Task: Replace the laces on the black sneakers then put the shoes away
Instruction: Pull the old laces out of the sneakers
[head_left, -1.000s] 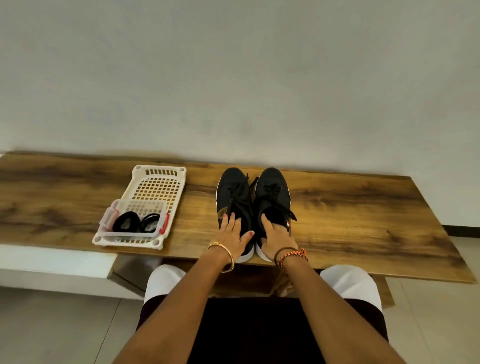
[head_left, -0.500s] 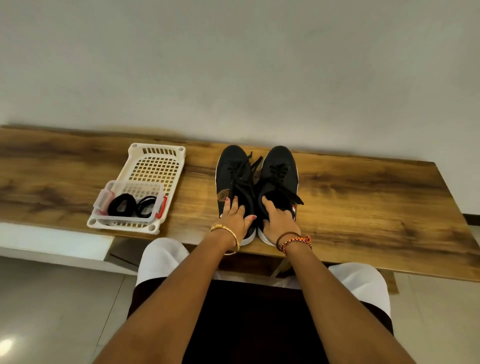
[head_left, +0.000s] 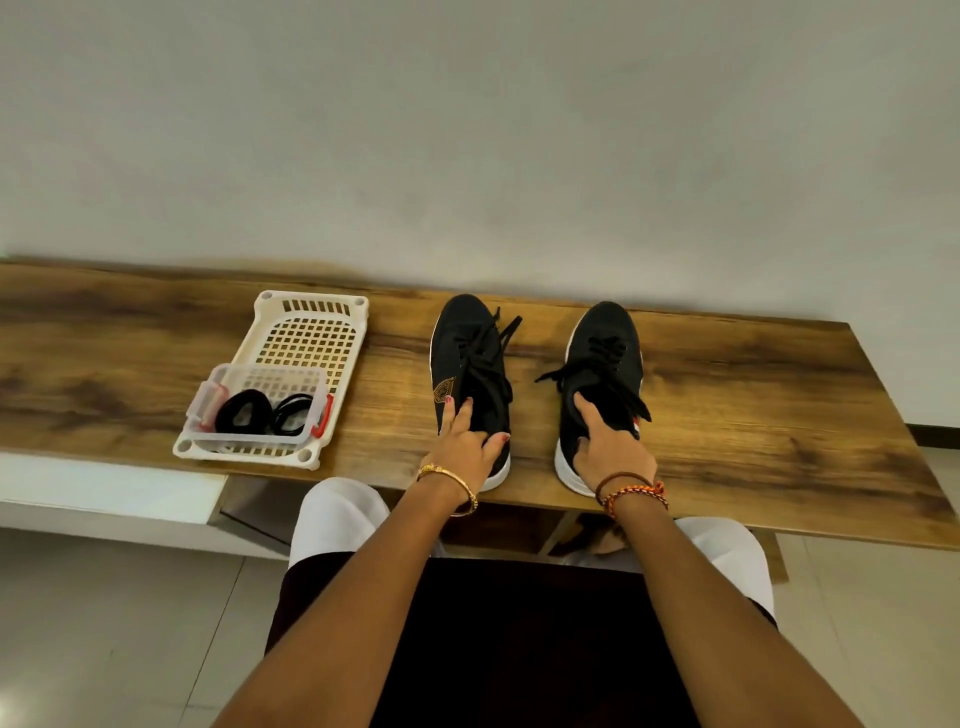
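The left hand (head_left: 467, 447) grips the left sneaker (head_left: 470, 364) at its soft collar, the right hand (head_left: 613, 452) the right sneaker (head_left: 605, 364) likewise; both look light, laces (head_left: 597, 379) floppy, heels firmest for holding

Looks like a home room: wood-grain bench (head_left: 727, 405) against a plain white wall (head_left: 467, 130), tiled floor (head_left: 104, 623), white plastic basket (head_left: 311, 332) toward its left end.

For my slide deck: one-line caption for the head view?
Left hand and right hand each grip a black sneaker on a wooden table beside a white basket.
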